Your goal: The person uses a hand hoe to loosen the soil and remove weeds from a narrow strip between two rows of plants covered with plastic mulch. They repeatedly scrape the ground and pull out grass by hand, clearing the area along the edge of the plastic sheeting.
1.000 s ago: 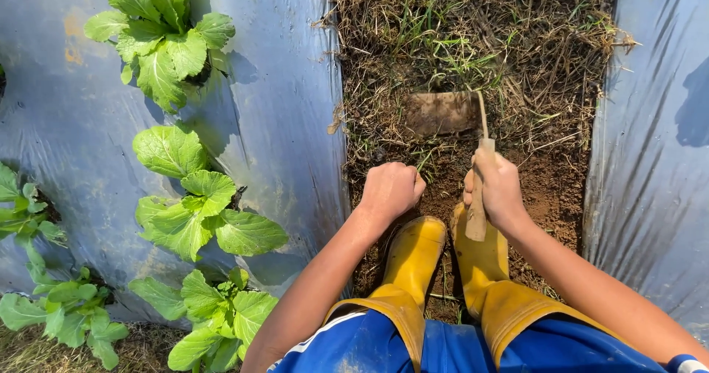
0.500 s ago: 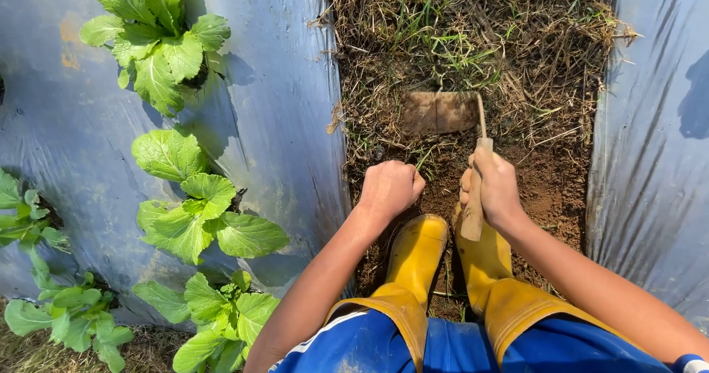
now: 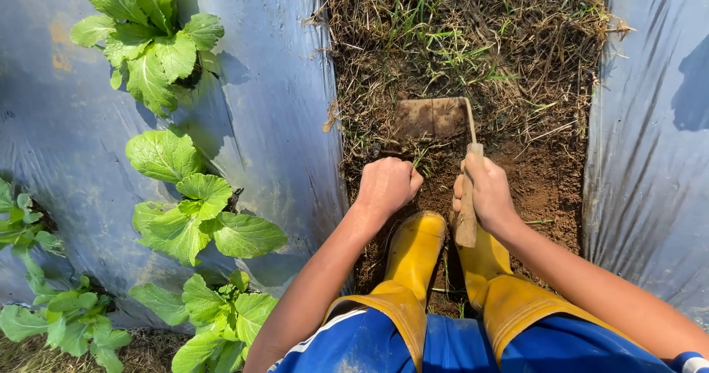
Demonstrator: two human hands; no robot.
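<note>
I squat in a soil furrow between two plastic-covered beds, my yellow rubber boots [image 3: 413, 255] below my hands. My right hand [image 3: 484, 192] grips the wooden handle of a small hand hoe [image 3: 432, 118], whose flat rusty blade lies on the dirt and dry grass ahead. My left hand [image 3: 388, 185] is closed into a fist just left of the handle, low over the ground near some grass stems; whether it holds anything is hidden.
Silver plastic mulch [image 3: 281, 122] covers the bed on the left, with leafy green plants [image 3: 151, 40] growing through holes in a row. Another mulch sheet [image 3: 650, 159] rises on the right. Dry grass and weeds [image 3: 458, 33] cover the furrow ahead.
The hoe blade and both hands have stayed almost in place; the view has shifted only slightly.
</note>
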